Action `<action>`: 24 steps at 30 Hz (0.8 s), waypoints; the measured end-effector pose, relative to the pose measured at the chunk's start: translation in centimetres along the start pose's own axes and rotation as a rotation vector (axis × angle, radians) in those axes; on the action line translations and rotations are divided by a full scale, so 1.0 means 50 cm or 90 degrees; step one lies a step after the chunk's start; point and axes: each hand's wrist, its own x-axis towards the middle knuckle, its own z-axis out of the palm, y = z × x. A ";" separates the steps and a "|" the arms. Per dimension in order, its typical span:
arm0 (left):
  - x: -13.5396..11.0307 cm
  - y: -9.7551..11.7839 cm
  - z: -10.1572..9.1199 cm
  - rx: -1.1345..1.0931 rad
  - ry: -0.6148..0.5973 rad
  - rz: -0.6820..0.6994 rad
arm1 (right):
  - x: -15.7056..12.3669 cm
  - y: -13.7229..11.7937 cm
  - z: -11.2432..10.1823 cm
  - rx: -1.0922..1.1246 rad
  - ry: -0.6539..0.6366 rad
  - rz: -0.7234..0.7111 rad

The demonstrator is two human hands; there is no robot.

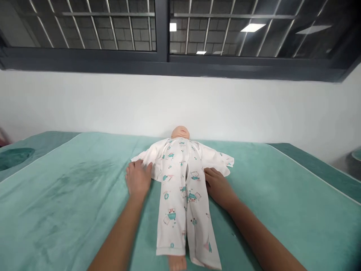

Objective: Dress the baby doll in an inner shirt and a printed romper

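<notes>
A baby doll [180, 132] lies on its back with its head toward the wall. It is dressed in a white long-sleeved shirt [154, 150] and white trousers [172, 210], both printed with small teal and pink pictures. One bare foot [177, 262] sticks out of the left trouser leg; the other foot is hidden. My left hand [138, 178] rests beside the doll, fingers apart, touching the lower edge of the left sleeve. At the other side, my right hand [218, 185] lies with its fingertips against the trousers' edge near the shirt hem, fingers loosely stretched.
A teal cloth [84, 180] covers the padded surface under the doll, slightly wrinkled on the left. Behind it rises a white wall [113, 101] with a dark-framed barred window [162, 64]. Darker teal borders [318, 169] run along the sides.
</notes>
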 end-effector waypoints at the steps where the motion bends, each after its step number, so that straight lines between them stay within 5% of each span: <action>1: 0.001 -0.001 0.000 -0.001 0.007 0.012 | -0.001 0.000 0.001 -0.006 0.008 -0.002; 5: -0.026 0.002 -0.010 -0.061 0.009 0.138 | -0.008 0.004 0.000 -0.005 0.026 -0.004; 9: -0.066 0.012 -0.025 -0.077 -0.201 0.316 | -0.011 0.011 0.000 -0.034 0.025 0.055; 11: -0.076 0.020 -0.027 -0.055 -0.234 0.349 | -0.010 0.010 0.001 -0.051 0.025 0.091; 17: -0.076 0.047 -0.021 -0.018 -0.214 0.400 | -0.004 -0.012 -0.007 -0.053 0.020 0.005; 24: -0.074 0.043 -0.017 -0.135 -0.181 0.379 | -0.023 -0.013 -0.042 0.150 0.015 -0.084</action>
